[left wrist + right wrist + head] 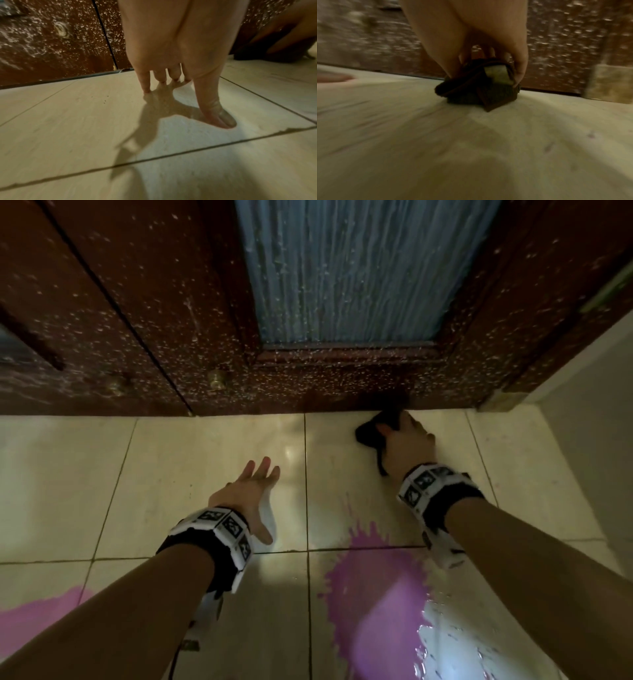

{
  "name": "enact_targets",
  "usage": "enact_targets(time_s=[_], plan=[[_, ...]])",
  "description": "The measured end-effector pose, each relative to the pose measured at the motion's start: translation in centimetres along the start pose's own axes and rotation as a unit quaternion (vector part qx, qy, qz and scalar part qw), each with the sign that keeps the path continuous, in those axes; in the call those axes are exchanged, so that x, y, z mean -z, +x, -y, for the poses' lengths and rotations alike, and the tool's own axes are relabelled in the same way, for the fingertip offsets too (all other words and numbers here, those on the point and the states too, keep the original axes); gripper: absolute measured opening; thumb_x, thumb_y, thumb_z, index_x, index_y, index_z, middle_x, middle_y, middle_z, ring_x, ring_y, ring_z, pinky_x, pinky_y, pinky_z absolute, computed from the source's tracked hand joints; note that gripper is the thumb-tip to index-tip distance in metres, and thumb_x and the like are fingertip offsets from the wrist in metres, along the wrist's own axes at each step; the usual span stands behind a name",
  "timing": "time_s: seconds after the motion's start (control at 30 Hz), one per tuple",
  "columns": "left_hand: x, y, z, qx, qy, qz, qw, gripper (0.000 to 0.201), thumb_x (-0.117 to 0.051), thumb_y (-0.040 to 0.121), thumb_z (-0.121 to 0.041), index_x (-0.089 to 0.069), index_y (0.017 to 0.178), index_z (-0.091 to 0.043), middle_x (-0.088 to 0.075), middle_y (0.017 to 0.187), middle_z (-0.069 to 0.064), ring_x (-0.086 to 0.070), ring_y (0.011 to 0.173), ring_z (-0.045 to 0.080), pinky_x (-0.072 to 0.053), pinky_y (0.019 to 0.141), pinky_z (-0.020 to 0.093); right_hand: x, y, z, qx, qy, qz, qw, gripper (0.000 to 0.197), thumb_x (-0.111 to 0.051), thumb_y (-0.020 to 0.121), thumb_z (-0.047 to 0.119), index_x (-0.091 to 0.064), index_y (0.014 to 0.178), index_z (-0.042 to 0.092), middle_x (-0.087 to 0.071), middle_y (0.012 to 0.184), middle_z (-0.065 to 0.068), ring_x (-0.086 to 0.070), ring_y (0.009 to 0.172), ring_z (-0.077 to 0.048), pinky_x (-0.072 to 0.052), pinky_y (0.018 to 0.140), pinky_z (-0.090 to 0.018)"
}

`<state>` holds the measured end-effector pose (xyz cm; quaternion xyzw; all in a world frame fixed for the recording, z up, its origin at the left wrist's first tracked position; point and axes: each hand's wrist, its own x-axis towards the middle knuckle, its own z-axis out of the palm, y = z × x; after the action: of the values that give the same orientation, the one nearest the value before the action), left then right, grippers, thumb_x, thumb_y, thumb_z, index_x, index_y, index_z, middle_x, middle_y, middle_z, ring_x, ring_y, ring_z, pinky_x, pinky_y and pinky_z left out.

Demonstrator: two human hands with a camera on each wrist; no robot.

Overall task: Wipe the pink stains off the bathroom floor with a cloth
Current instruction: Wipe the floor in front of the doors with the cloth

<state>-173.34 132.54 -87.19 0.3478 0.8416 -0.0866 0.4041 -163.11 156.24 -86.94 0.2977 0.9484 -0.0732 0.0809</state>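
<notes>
A dark crumpled cloth (371, 431) lies on the pale tiled floor close to the door's foot. My right hand (407, 440) grips it from above, fingers curled round the bunched cloth (476, 88). A big pink stain (376, 587) spreads over the tiles nearer to me, below the right wrist. Another pink stain (41, 611) sits at the lower left edge. My left hand (251, 491) is spread with straight fingers, holding nothing; in the left wrist view its fingertips (146, 90) and thumb touch the tile.
A dark brown wooden door (171, 320) with a blue glass panel (359, 268) and white splatter closes off the far side. A pale wall (582, 405) stands on the right. Wet glare (452, 642) shines on the floor at the lower right.
</notes>
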Motion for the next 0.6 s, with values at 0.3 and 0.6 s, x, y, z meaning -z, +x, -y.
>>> enact_targets(time_s=[0.3, 0.6], plan=[[-0.2, 0.2, 0.4, -0.013, -0.015, 0.001, 1.000, 0.127, -0.084, 0.065, -0.032, 0.010, 0.150, -0.021, 0.024, 0.155, -0.002, 0.020, 0.143, 0.019, -0.014, 0.117, 0.046, -2.2, -9.4, 2.8, 0.308, 0.089, 0.112, 0.940, 0.047, -0.068, 0.076, 0.020, -0.062, 0.122, 0.024, -0.054, 0.120, -0.014, -0.058, 0.099, -0.038, -0.050, 0.081, -0.042], [0.2, 0.1, 0.0, -0.003, -0.004, 0.006, 1.000, 0.127, -0.084, 0.067, -0.032, 0.011, 0.150, -0.022, 0.025, 0.155, -0.003, 0.019, 0.143, 0.019, -0.009, 0.118, 0.038, -0.9, -4.4, 0.1, 0.171, 0.008, 0.012, 0.985, 0.052, -0.062, 0.081, 0.018, -0.051, 0.132, 0.020, -0.043, 0.132, -0.023, -0.051, 0.109, -0.043, -0.048, 0.087, -0.045]])
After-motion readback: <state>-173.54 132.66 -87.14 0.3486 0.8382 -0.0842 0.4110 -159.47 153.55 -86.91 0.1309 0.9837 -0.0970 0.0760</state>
